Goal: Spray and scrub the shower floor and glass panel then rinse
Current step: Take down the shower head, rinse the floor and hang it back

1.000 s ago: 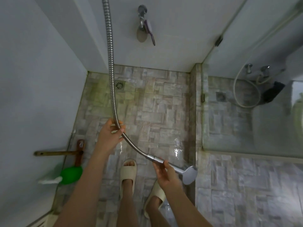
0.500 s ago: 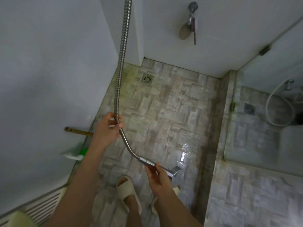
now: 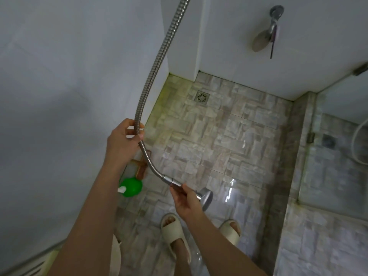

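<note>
Judged risk: a hard pull on the hose (image 3: 160, 56) could twist the shower head (image 3: 206, 196) and soak the walls (image 3: 59, 76); the wet floor (image 3: 229, 136) could be slippery underfoot. The left hand (image 3: 122, 145) grips the hose mid-length, fingers curled round it. The right hand (image 3: 187, 203) holds the head's handle, aimed down at the floor by the slippers (image 3: 175, 234). The glass (image 3: 342, 176) is far right.

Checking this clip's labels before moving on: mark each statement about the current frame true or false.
1. The left hand grips the metal hose. True.
2. The right hand holds a scrub brush. False: it holds the shower head by its handle.
3. The floor drain is covered by a cloth. False: it is uncovered.
4. A green bottle sits on the tiled floor. True.
</note>
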Available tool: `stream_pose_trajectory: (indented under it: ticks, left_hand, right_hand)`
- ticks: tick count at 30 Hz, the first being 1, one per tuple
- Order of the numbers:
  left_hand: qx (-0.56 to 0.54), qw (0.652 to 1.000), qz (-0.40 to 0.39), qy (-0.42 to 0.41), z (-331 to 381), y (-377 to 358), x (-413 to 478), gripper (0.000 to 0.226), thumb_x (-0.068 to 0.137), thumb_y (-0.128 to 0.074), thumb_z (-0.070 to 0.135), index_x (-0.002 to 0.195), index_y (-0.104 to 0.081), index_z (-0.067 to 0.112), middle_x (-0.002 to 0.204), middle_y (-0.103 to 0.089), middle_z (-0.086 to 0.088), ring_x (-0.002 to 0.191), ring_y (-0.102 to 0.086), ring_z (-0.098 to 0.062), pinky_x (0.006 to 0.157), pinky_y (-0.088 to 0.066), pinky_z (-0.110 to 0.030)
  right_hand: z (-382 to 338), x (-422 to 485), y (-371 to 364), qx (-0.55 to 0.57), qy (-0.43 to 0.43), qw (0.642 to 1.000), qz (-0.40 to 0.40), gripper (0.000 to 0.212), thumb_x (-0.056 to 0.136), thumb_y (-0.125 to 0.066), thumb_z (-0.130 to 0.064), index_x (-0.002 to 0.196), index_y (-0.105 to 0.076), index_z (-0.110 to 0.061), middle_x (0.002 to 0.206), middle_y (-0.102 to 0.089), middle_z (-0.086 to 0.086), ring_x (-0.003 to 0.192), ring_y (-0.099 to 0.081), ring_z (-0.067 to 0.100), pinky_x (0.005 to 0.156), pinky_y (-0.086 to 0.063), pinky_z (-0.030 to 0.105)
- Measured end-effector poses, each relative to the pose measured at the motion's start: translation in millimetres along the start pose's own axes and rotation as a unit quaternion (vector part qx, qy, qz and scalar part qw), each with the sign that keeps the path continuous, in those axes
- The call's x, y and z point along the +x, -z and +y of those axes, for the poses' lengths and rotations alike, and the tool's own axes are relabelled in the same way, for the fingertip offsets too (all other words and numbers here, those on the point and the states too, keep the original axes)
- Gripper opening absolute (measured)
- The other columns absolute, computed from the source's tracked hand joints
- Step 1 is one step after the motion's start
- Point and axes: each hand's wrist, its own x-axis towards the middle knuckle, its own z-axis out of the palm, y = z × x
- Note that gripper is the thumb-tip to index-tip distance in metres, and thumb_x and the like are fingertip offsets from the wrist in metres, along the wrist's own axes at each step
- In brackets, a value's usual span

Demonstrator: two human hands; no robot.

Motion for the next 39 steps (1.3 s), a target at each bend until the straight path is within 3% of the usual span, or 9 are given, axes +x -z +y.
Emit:
stream_pose_trajectory:
  ticks: [9,18,23,27,33,39]
  left_hand:
    - [-0.014,0.999,0.04,-0.025,1,49,31,0.031,0.091,-0.066,0.008,0.083,-0.063,0.038,0.1,-0.07,-0.01,0.097,-0.071,-0.028,0.083,-0.06,-0.042]
    - [-0.035,0.997,0.057,-0.039,3,57,47,0.034,0.091,-0.066,0.011,0.081,-0.063,0.044,0.103,-0.071,-0.006,0.098,-0.07,-0.025,0.088,-0.058,-0.048]
    - [-0.05,0.995,0.068,-0.057,5,54,51,0.024,0.094,-0.064,0.018,0.087,-0.061,0.041,0.103,-0.071,-0.005,0.098,-0.07,-0.02,0.088,-0.058,-0.045]
    - [-0.104,0.989,0.083,-0.058,10,49,49,0.008,0.096,-0.061,0.033,0.089,-0.061,0.034,0.093,-0.072,-0.002,0.095,-0.072,-0.016,0.088,-0.058,-0.041]
    - [-0.133,0.984,0.107,-0.059,12,43,56,0.01,0.098,-0.058,0.034,0.091,-0.059,0.027,0.089,-0.071,0.002,0.09,-0.071,-0.01,0.086,-0.058,-0.039]
    - [-0.143,0.981,0.12,-0.049,10,39,65,0.012,0.099,-0.057,0.034,0.087,-0.059,0.03,0.085,-0.071,0.004,0.092,-0.071,-0.015,0.085,-0.059,-0.041]
  right_hand:
    - [34,28,-50,-0.057,-0.019,0.997,-0.039,0.013,0.097,-0.052,-0.004,0.089,-0.056,0.006,0.064,-0.069,0.021,0.051,-0.069,0.03,0.042,-0.056,0.036]
    - [25,44,-89,-0.088,0.01,0.995,-0.049,0.015,0.097,-0.053,-0.005,0.09,-0.057,0.008,0.065,-0.069,0.019,0.053,-0.07,0.028,0.045,-0.058,0.036]
    - [14,50,-110,-0.116,0.038,0.99,-0.065,0.011,0.095,-0.055,-0.005,0.094,-0.057,0.006,0.089,-0.064,0.02,0.056,-0.071,0.029,0.046,-0.057,0.035]
    - [1,44,-126,-0.143,0.063,0.985,-0.078,0.01,0.096,-0.055,-0.005,0.088,-0.056,0.002,0.088,-0.061,0.016,0.055,-0.07,0.025,0.054,-0.06,0.037]
    - [-22,47,-144,-0.178,0.09,0.975,-0.102,0.006,0.096,-0.055,-0.007,0.095,-0.056,-0.001,0.097,-0.061,0.016,0.084,-0.066,0.028,0.061,-0.061,0.036]
    - [-41,54,-165,-0.21,0.12,0.962,-0.125,0.01,0.097,-0.053,-0.008,0.107,-0.051,-0.006,0.096,-0.061,0.014,0.084,-0.065,0.028,0.054,-0.059,0.032]
